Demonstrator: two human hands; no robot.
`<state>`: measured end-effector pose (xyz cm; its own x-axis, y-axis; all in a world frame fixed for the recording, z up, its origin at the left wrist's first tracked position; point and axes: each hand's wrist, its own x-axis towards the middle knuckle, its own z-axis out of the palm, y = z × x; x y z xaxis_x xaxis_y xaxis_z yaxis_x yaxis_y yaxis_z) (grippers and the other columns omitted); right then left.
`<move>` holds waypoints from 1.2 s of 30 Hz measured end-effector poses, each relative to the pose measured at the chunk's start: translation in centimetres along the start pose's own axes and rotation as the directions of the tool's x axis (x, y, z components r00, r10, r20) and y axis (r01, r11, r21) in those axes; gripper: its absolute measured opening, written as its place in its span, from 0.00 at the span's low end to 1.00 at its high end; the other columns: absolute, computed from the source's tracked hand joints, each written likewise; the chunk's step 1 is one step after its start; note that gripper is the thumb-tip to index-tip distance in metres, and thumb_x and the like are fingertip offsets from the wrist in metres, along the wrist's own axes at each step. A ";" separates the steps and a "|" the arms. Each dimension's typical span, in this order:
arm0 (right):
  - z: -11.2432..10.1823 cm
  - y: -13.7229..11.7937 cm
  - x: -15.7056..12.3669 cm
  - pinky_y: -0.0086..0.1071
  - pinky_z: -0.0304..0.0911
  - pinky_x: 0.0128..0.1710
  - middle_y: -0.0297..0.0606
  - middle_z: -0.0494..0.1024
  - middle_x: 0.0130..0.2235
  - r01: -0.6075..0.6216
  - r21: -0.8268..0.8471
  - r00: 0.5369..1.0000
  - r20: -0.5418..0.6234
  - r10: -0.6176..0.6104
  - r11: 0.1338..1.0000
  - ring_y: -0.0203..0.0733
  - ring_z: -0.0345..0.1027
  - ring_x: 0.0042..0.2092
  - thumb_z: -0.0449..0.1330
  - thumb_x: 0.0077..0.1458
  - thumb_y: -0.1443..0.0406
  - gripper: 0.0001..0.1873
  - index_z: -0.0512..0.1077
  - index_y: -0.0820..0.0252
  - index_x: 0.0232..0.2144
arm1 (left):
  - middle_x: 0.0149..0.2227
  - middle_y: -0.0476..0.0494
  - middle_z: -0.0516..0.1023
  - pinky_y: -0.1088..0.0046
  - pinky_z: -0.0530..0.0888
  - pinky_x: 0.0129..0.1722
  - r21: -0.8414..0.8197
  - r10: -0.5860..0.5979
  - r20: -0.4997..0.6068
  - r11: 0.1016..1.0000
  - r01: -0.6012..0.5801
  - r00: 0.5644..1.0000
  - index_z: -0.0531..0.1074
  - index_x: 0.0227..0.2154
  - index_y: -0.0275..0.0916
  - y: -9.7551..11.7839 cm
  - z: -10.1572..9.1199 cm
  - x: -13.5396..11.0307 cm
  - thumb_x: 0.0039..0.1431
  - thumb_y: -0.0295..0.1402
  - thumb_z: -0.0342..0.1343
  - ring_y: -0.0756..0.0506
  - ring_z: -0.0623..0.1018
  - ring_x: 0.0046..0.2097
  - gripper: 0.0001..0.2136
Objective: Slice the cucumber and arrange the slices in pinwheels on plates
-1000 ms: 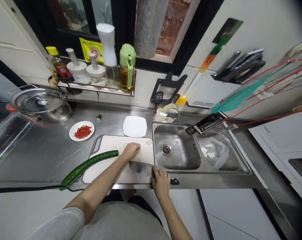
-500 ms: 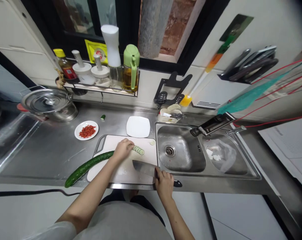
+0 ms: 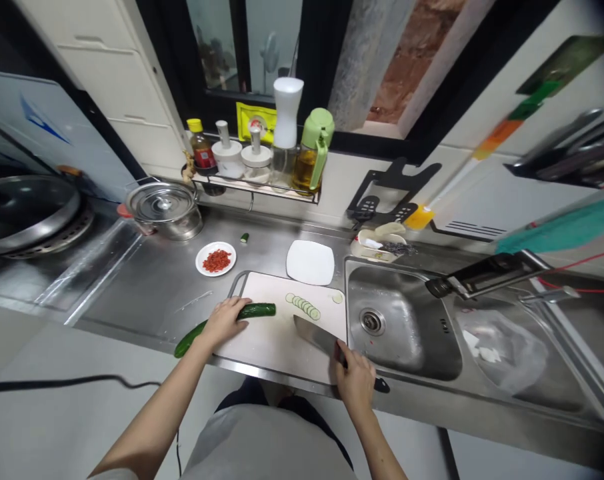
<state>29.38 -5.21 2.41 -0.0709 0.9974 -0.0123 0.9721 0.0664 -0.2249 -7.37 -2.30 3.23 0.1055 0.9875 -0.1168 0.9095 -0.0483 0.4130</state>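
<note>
Head view has the left hand [image 3: 225, 321] lying over the middle of a cucumber [image 3: 256, 310], its fingers curled down across the dark green skin and holding it against the cutting board [image 3: 275, 343]. The cucumber's long axis runs out from under those fingers both ways. The blunt cut end points right and slightly away, toward the knife side. The tapered tip sticks out left and nearer the body, past the board's edge onto the steel tabletop [image 3: 157, 293]. The right hand [image 3: 356, 381] is closed round the handle of a knife [image 3: 316, 333], whose broad blade slants up and left from those fingers, low over the board and apart from the cucumber's cut end. Just beyond the blade's far edge lies a short overlapping row of cucumber slices [image 3: 303, 306], and one loose slice [image 3: 337, 298] sits farther right, near the sink [image 3: 402, 333]. Only the left hand is on the cucumber, and a stretch of board separates the right hand from it. The cucumber looks long, slim, slightly curved and glossy, with more than half its length uncut.
</note>
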 end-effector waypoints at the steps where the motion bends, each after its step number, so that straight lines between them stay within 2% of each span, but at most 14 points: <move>1: 0.1 -0.2 0.1 0.36 0.51 0.44 0.39 0.75 0.33 0.010 0.004 1.000 -0.005 -0.010 1.000 0.46 0.64 0.40 0.50 0.54 0.67 0.23 0.71 0.58 0.51 | 0.48 0.43 0.73 0.62 0.67 0.47 0.008 -0.010 -0.006 1.000 0.010 1.000 0.66 0.54 0.49 -0.1 -0.1 -0.1 0.51 0.35 0.59 0.39 0.72 0.49 0.24; 9: 1.0 -0.8 -0.1 0.37 0.51 0.43 0.41 0.76 0.36 0.028 0.034 0.999 -0.020 -0.027 0.999 0.46 0.65 0.41 0.49 0.55 0.65 0.23 0.72 0.59 0.51 | 0.45 0.43 0.73 0.67 0.69 0.45 -0.024 -0.021 -0.017 0.999 0.021 1.000 0.69 0.52 0.48 -0.7 -0.1 -0.2 0.53 0.28 0.53 0.42 0.72 0.48 0.22; 18: 2.0 0.1 -0.8 0.37 0.52 0.41 0.40 0.76 0.33 0.047 0.029 0.994 -0.100 -0.044 0.998 0.45 0.65 0.37 0.49 0.55 0.63 0.22 0.73 0.59 0.50 | 0.47 0.45 0.73 0.67 0.68 0.51 -0.132 -0.087 -0.032 0.988 0.082 0.996 0.69 0.53 0.49 -1.8 0.5 0.2 0.52 0.28 0.55 0.43 0.71 0.50 0.23; 25: 1.8 -0.2 -1.2 0.38 0.52 0.43 0.41 0.76 0.33 0.024 0.039 0.997 -0.076 -0.021 0.999 0.46 0.66 0.38 0.48 0.56 0.61 0.23 0.73 0.60 0.50 | 0.49 0.43 0.73 0.67 0.67 0.52 -0.183 -0.149 -0.056 0.974 0.136 0.987 0.69 0.55 0.46 -3.1 0.0 3.9 0.52 0.32 0.57 0.41 0.72 0.51 0.25; 30: 1.6 -0.3 -1.4 0.38 0.53 0.42 0.42 0.77 0.33 0.013 0.043 0.998 -0.070 -0.010 0.999 0.47 0.67 0.38 0.49 0.55 0.61 0.23 0.73 0.60 0.50 | 0.49 0.42 0.73 0.67 0.68 0.51 -0.142 -0.172 -0.060 0.976 0.162 0.983 0.68 0.56 0.46 -3.2 -0.3 7.0 0.52 0.33 0.57 0.40 0.71 0.52 0.26; 36: 1.5 0.5 -1.8 0.38 0.55 0.41 0.42 0.77 0.35 0.003 0.040 0.996 -0.094 0.001 0.999 0.48 0.68 0.39 0.49 0.57 0.61 0.22 0.73 0.58 0.49 | 0.48 0.42 0.73 0.69 0.67 0.51 -0.082 -0.162 -0.054 0.984 0.157 0.985 0.67 0.57 0.46 -3.6 -0.7 9.0 0.53 0.34 0.56 0.41 0.72 0.51 0.26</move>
<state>29.62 -7.02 0.83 -0.0487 0.9957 0.0787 0.9623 0.0679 -0.2634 -9.97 6.88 1.32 -0.0648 0.9889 -0.1334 0.8784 0.1200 0.4626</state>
